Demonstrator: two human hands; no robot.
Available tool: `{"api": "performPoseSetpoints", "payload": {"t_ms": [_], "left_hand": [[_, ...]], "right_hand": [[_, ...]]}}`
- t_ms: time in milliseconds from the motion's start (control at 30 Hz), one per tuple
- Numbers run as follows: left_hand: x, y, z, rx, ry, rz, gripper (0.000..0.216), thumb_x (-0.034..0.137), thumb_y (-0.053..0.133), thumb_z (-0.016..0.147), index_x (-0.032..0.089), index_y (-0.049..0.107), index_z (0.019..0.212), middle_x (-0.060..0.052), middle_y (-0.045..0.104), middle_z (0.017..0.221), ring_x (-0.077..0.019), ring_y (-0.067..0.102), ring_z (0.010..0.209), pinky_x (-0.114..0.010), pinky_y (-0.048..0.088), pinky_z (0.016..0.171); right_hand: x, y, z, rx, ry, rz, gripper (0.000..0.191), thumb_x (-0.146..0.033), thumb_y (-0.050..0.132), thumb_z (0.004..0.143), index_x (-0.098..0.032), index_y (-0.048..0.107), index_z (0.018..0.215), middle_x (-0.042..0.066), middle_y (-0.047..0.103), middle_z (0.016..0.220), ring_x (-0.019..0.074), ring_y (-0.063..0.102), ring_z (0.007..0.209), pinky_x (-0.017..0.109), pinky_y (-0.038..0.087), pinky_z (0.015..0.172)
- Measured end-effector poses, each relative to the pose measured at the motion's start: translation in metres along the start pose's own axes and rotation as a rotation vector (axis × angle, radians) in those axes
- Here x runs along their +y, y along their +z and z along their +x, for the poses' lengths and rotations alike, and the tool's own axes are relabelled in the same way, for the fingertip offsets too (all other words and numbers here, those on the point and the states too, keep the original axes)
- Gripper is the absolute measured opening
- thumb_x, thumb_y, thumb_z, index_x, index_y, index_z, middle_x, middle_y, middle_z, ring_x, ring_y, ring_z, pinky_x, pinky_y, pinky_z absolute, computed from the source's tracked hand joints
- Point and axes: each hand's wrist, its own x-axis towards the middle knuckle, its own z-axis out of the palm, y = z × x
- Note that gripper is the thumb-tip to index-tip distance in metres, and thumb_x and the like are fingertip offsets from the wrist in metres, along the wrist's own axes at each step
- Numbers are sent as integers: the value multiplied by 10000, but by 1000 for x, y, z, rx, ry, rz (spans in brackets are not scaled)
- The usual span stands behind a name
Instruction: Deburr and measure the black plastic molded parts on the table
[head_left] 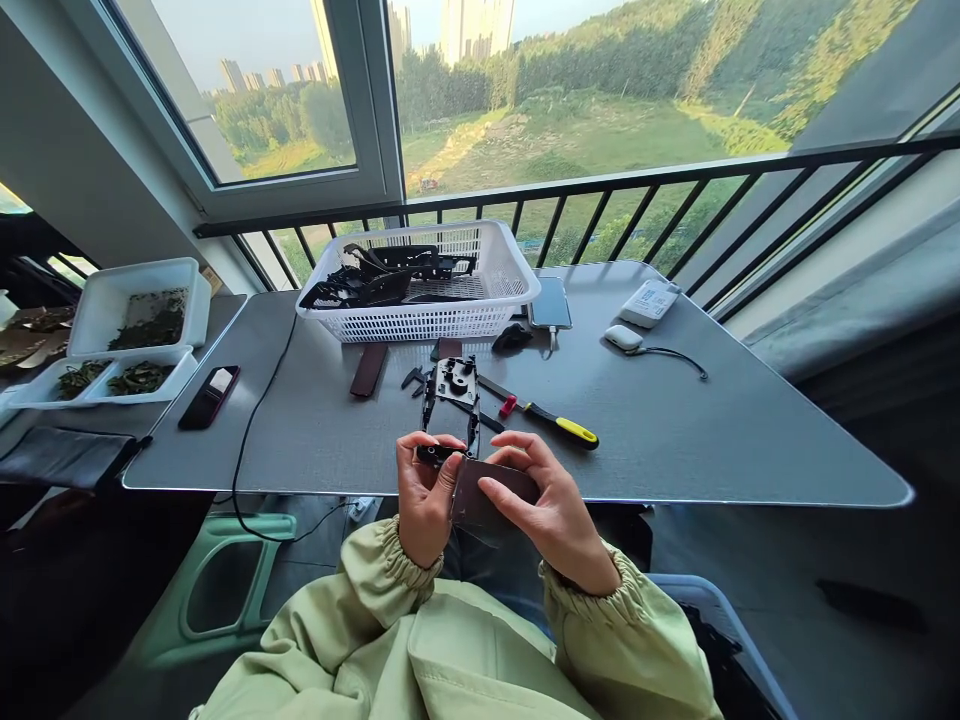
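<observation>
Close to the table's front edge, my left hand (426,505) is closed on the near end of a black plastic frame (456,385). The frame has two long side arms and a plate with a round hub at its far end. My right hand (551,510) pinches a folded sheet of dark brown sandpaper (487,495) between thumb and fingers. The sandpaper's left edge is up against the near end of the frame, by my left thumb. My fingers partly hide where they meet. Beyond the frame lies a file with a yellow and black handle (574,430).
A white basket (420,322) of black plastic parts stands at the back. Around it are a brown strip (367,370), a phone on a cable (551,303), and a white earbud case (624,338). Another phone (210,397) and a black cable (259,410) are at left.
</observation>
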Motion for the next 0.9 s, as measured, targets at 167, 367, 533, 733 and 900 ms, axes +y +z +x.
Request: {"api": "performPoseSetpoints", "payload": {"t_ms": [167,367,533,733,900], "left_hand": [[-1,0,0,31,144,78,239,290,681,822,249,484,952,-3,664,909,-120,631,857,-268,496,799],[-6,2,-2,70,226,102,226,246,668,834,250,480,958,-1,653,918,-113,634,859,-265,499,800],[-6,5,-3,143,231,87,254,272,694,811,243,477,939,-5,652,907,-125,640,843,-276,512,785],[-8,7,-2,202,281,72,265,255,705,802,252,474,934,4,646,903,-121,637,846,-277,512,795],[-12,5,-1,218,219,45,294,289,702,801,261,454,955,-3,637,923,-138,634,849,-285,522,755]], "right_hand": [[11,6,1,163,-95,-82,392,-338,721,738,-251,484,1038,-10,640,814,151,613,707,273,528,634],[25,19,3,373,-171,-170,444,-348,728,737,-246,461,1076,-4,614,834,170,629,737,331,542,703],[28,22,8,387,-12,-92,490,-445,786,646,-236,470,955,-3,587,804,172,613,681,315,531,622],[27,30,7,297,30,30,391,-422,734,684,-231,469,899,-10,585,765,147,561,651,274,493,586],[28,37,3,356,-74,-77,301,-346,658,748,-230,483,963,8,570,849,150,571,709,277,499,629]]}}
